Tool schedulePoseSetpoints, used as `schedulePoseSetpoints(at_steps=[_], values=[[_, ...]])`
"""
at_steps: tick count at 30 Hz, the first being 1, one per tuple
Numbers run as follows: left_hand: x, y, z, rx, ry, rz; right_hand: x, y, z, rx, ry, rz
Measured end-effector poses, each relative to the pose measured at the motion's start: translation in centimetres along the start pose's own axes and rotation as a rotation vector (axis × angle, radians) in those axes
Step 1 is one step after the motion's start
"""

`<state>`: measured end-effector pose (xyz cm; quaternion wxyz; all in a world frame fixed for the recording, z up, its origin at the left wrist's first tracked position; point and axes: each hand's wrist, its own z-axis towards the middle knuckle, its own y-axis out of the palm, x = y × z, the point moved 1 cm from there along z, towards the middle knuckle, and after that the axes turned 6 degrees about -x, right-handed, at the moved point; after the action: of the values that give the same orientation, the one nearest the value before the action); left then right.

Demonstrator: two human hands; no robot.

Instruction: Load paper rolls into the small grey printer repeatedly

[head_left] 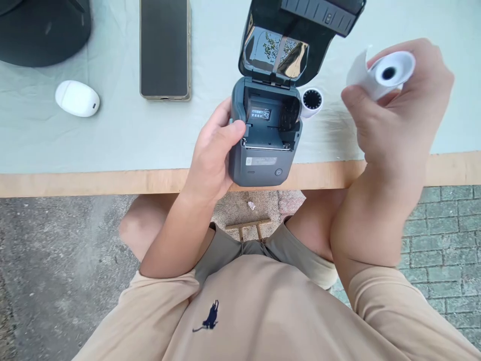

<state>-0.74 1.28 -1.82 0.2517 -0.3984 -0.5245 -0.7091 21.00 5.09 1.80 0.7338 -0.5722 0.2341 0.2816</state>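
Right hand: raised, fingers pinching white paper roll.
Left hand: gripping grey label printer at table edge.
Progress: lid open, compartment empty; roll not yet seated.

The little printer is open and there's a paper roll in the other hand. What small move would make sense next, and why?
Probably lower the paper roll in the right hand toward the printer. Its lid stands open, the bay looks empty, and the left hand steadies the body at the table edge.
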Motion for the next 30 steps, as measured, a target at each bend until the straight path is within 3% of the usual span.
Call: schedulePoseSetpoints(at_steps=[7, 11, 12, 17, 22, 26, 28, 30], values=[[0.1, 0.3, -0.2, 0.057, -0.018, -0.06, 0.4, -0.2, 0.1, -0.11, 0.068, -0.178], [0.4, 0.4, -0.1, 0.119, -0.004, -0.156, -2.4, -0.9, -1.3, 0.111, -0.157, -0.155], [0.5, 0.4, 0.0, 0.14, -0.003, -0.183, -3.1, -0.9, -1.7, 0.112, -0.182, -0.157], [1.4, 0.4, 0.1, 0.206, 0.0, -0.245, -4.0, 1.1, -2.0, -0.311, -0.147, -0.222], [1.4, 0.7, -0.2, 0.174, -0.005, -0.223, -3.3, 2.8, -1.7, -0.334, -0.179, -0.226], [1.0, 0.8, -0.4, 0.166, 0.017, -0.192, -4.3, 2.4, -2.2, -0.193, -0.172, 0.026], [0.9, 0.7, -0.4, 0.153, 0.038, -0.205, -4.6, 2.0, -2.1, -0.076, -0.102, 0.322], [0.9, 0.6, -0.3, 0.151, 0.05, -0.199, -4.4, 1.8, -1.5, -0.074, 0.042, 0.649]])
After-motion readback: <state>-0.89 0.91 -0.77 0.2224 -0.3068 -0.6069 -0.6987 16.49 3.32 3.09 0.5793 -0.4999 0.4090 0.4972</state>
